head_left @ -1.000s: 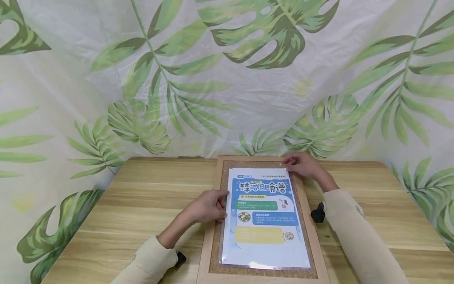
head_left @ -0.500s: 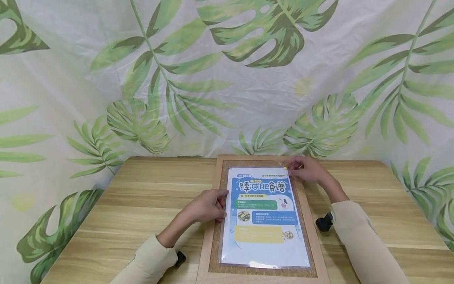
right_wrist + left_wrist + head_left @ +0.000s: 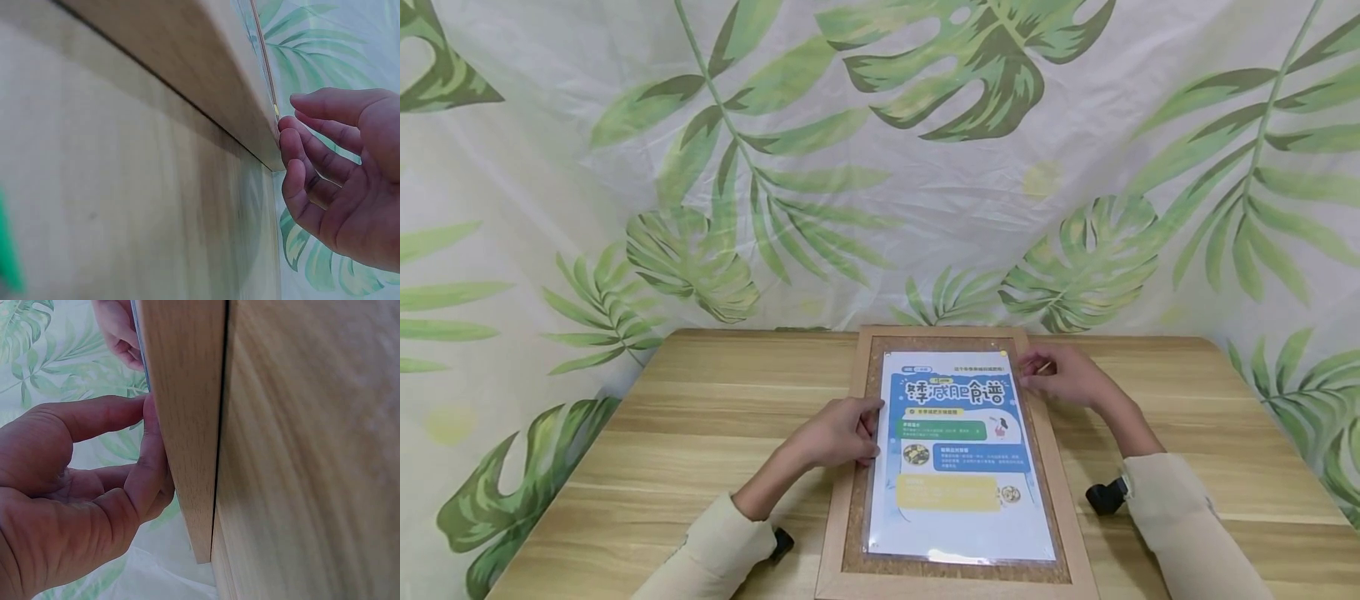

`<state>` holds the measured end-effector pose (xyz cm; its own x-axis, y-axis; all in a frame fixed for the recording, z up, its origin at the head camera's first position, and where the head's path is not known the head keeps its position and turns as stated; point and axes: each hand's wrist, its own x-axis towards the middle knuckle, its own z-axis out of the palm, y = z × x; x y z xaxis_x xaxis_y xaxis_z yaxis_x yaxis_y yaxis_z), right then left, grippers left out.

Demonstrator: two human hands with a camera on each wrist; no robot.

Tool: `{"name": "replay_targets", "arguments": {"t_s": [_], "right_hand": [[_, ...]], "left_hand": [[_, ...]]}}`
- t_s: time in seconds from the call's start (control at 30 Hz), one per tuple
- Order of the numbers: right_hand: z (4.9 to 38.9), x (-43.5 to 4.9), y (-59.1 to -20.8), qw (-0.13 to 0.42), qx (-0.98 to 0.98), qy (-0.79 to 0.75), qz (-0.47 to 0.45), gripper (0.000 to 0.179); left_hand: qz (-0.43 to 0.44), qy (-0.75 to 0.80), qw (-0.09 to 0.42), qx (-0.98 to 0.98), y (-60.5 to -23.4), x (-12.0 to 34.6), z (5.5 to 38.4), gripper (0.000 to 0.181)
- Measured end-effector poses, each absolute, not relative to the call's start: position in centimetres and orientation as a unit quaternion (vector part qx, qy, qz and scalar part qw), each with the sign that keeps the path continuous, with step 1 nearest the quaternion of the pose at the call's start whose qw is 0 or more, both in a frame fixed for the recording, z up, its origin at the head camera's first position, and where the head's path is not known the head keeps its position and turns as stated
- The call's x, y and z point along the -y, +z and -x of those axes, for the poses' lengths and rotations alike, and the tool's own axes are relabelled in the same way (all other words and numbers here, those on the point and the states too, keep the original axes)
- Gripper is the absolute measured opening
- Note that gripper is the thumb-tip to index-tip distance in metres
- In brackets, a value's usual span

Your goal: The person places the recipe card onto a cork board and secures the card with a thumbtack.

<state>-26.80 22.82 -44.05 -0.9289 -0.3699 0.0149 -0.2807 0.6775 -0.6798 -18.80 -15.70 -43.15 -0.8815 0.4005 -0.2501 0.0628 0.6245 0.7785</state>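
Observation:
A printed poster (image 3: 955,533) in a clear sleeve lies on a wood-framed cork board (image 3: 958,575). At its upper right corner is a yellow push pin (image 3: 1003,354); small clear pins seem to sit at other corners. My left hand (image 3: 837,433) touches the poster's left edge and the frame with bent fingers; in the left wrist view the left hand's fingertips (image 3: 150,412) rest along the wooden frame (image 3: 184,419). Just below the yellow pin, my right hand (image 3: 1063,375) hovers by the right frame edge, fingers loosely bent with nothing visible between them.
The board stands on a wood-grain table (image 3: 737,383), reaching its back edge. A leaf-print curtain (image 3: 880,167) hangs behind. Black wrist cameras (image 3: 1107,497) sit under both sleeves. A blurred green thing (image 3: 7,244) shows at the right wrist view's left edge.
My right hand has left the yellow pin at the upper right corner and moved right and toward me. The left hand has stayed at the poster's left edge.

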Motion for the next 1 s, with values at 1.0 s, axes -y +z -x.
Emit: {"name": "replay_targets", "arguments": {"t_s": [1.0], "right_hand": [[21.4, -25.8, -44.0, 0.078, -0.916, -0.335, 0.207, 0.024]], "left_hand": [[-0.127, 0.411, 0.203, -0.88, -43.2, 15.6, 18.8, 0.076]]}}
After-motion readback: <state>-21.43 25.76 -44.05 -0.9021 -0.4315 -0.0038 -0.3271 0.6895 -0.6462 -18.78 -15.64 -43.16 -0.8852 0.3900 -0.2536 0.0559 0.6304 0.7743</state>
